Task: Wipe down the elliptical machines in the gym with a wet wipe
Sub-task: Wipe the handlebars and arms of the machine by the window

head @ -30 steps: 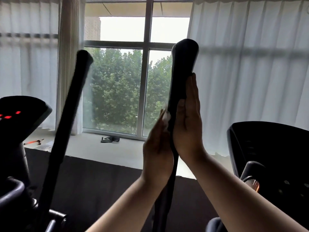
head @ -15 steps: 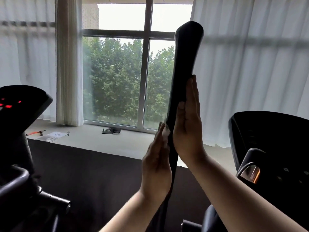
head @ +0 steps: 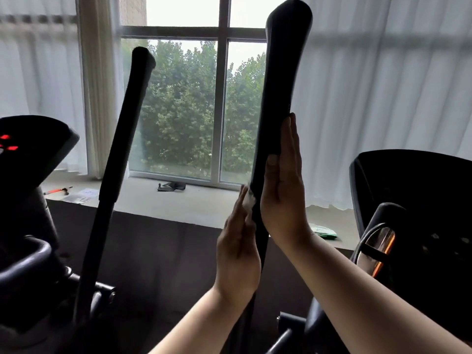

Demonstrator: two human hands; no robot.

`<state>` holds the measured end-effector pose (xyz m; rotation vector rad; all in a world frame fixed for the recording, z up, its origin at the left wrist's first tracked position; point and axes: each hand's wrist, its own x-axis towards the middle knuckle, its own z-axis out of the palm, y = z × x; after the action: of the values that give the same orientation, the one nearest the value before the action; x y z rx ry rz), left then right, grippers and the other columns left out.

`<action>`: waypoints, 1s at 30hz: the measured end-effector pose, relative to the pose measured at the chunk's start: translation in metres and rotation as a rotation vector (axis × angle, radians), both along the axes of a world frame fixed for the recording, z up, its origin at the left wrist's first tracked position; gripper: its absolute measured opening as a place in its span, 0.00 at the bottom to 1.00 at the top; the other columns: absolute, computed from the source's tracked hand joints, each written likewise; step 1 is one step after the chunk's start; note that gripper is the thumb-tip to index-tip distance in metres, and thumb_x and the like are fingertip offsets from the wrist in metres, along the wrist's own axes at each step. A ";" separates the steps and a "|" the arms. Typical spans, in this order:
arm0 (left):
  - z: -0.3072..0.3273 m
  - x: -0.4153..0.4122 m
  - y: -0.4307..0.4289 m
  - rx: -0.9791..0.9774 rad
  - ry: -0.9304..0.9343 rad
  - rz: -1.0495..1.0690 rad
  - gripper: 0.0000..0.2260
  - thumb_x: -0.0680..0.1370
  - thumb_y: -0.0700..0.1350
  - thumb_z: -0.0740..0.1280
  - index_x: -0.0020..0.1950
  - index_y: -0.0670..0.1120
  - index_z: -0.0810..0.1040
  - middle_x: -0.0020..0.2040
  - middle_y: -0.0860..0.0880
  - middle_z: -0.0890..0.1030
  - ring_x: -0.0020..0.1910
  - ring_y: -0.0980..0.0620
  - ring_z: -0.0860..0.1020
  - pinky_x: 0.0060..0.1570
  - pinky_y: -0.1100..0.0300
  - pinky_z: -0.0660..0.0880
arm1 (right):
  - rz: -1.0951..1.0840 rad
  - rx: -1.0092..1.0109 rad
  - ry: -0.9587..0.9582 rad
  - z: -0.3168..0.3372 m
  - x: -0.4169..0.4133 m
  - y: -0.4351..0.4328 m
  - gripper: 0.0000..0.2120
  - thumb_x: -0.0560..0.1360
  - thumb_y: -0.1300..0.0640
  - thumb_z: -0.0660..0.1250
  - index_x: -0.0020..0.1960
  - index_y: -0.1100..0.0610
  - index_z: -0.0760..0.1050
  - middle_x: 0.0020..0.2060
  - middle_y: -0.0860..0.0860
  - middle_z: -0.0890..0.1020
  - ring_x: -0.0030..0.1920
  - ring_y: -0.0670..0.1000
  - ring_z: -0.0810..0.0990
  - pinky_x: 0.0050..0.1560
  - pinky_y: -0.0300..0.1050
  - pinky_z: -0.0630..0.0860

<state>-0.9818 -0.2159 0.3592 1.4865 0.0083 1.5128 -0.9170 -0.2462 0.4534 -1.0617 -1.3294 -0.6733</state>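
1. left hand (head: 237, 251) flat, fingers straight and together, grips nothing; it presses a white wet wipe (head: 249, 200) against the near-left face of the black elliptical handlebar (head: 278, 98), and the wipe shows only as a small bunch at the fingertips
2. right hand (head: 283, 195) also flat and open, on the opposite side of the bar and a bit higher than the left, palm on the bar, thumb laid on its front face, not wrapped round
3. why, as a guess: the bar is a swinging arm, so the right palm backs it up and the left can push the wipe hard without the bar moving away
4. step: wiping the mid-to-lower stretch of the grip; padded top is well above both hands, can't tell if it's clean
5. second handlebar (head: 122, 139) stands well left of the left hand, no hand on it; console (head: 33, 149) with red lights further left
6. another machine's console (head: 408, 200) right of the right forearm; green-white packet (head: 325, 232) on the floor just beyond the right wrist, likely the wipe pack, parked near for a fresh sheet
7. risk: the wipe is only pinned by flat fingers, could slip off
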 end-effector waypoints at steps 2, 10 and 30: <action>0.021 0.001 0.003 -0.011 -0.001 -0.035 0.20 0.86 0.40 0.57 0.78 0.42 0.68 0.77 0.50 0.71 0.78 0.53 0.66 0.78 0.47 0.63 | 0.001 -0.015 0.017 -0.004 -0.002 -0.002 0.24 0.85 0.64 0.51 0.80 0.67 0.53 0.81 0.60 0.55 0.82 0.54 0.52 0.79 0.40 0.50; -0.029 -0.002 -0.003 -0.013 0.010 0.004 0.22 0.84 0.35 0.56 0.77 0.46 0.69 0.76 0.50 0.72 0.78 0.51 0.66 0.77 0.45 0.64 | -0.022 -0.006 0.006 -0.008 -0.002 -0.002 0.24 0.85 0.67 0.52 0.80 0.66 0.53 0.80 0.61 0.55 0.82 0.55 0.52 0.80 0.43 0.50; 0.000 -0.003 0.002 -0.058 0.002 -0.106 0.19 0.86 0.38 0.56 0.77 0.38 0.68 0.75 0.44 0.73 0.77 0.50 0.68 0.77 0.46 0.64 | -0.022 -0.041 0.058 -0.035 -0.007 -0.002 0.24 0.85 0.66 0.51 0.79 0.71 0.51 0.80 0.65 0.55 0.81 0.60 0.52 0.80 0.44 0.50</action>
<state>-0.9849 -0.2139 0.3591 1.4208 -0.0244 1.4148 -0.9241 -0.2480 0.4184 -1.1226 -1.2879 -0.6299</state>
